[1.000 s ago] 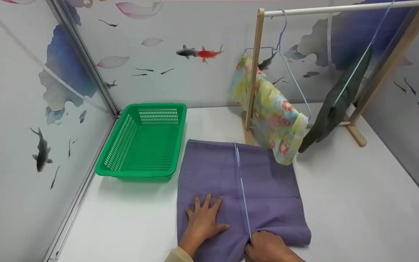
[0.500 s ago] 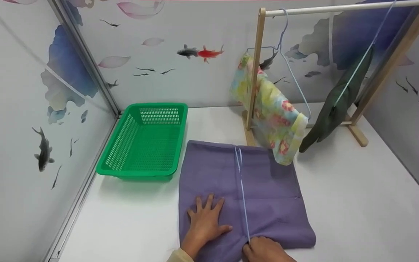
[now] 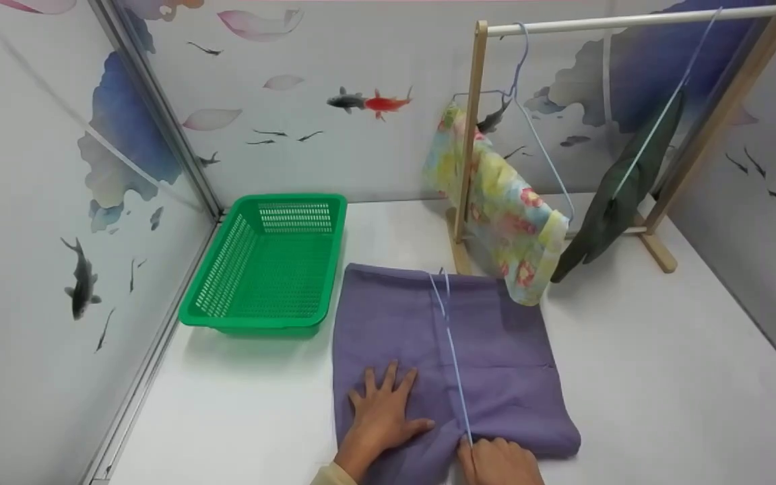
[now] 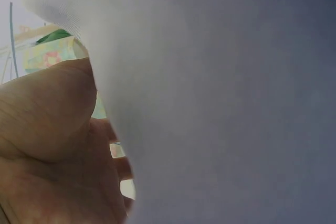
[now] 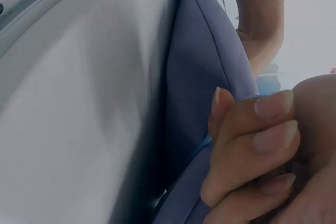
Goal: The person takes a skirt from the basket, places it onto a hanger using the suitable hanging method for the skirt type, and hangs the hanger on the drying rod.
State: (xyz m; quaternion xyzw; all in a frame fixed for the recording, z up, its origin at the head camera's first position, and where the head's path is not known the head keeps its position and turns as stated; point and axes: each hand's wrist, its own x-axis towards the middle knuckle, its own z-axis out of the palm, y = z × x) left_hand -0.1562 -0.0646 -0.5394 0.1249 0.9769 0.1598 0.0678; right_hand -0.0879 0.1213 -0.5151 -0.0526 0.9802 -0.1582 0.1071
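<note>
A purple piece of cloth [image 3: 388, 316] lies flat on the white table in the head view, its near right part rumpled. Across it runs a thin light-blue hanger [image 3: 455, 364], partly hidden. My left hand [image 3: 381, 412] rests on the cloth's left side with fingers spread. At the near edge my right hand [image 3: 501, 461] grips the near end of the hanger. The right wrist view has the right hand [image 5: 252, 150] with curled fingers beside the cloth [image 5: 197, 56]. In the left wrist view, a blurred pale surface covers much of the left hand [image 4: 52, 145].
A green plastic basket [image 3: 267, 269] stands left of the cloth. Behind it on the right is a wooden rack [image 3: 475, 135] with a white rail [image 3: 630, 22]. A floral garment [image 3: 509, 209] and a dark green garment [image 3: 620, 188] hang there on hangers.
My right hand has shifted slightly right, taking the hanger's near end with it. The hanger's far end now slants a little more to the left. My left hand stays almost still.
</note>
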